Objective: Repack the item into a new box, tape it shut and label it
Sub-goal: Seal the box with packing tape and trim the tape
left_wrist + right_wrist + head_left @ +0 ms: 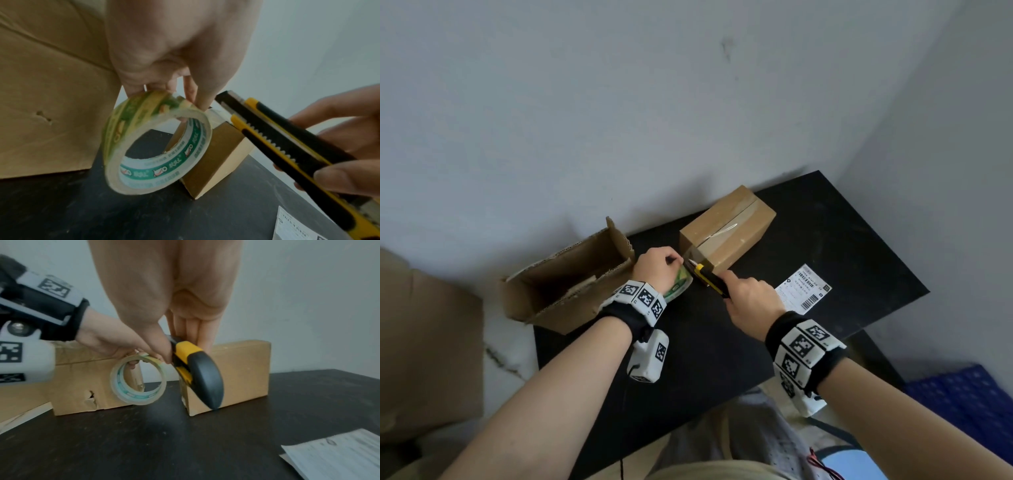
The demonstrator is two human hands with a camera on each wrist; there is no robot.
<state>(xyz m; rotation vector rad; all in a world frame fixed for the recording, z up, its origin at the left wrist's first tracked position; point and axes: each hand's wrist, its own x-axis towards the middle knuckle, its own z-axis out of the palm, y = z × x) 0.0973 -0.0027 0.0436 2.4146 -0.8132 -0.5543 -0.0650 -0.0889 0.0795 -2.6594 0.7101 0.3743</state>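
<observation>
**Black table in a grey-walled corner**

A black table [825, 246] stands against a plain grey wall [619, 102]. A second grey wall [945, 171] meets the first at two o'clock, forming a corner. Pale marble-patterned floor [506, 359] shows at eight o'clock, and a blue crate [969, 397] sits at four o'clock. The light is soft and even.

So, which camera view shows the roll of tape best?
The left wrist view: the roll of tape fills the middle, its green printed core readable, held by the left hand. The right wrist view shows it smaller and blurred. In the head view only a green edge shows behind the hand.
</observation>
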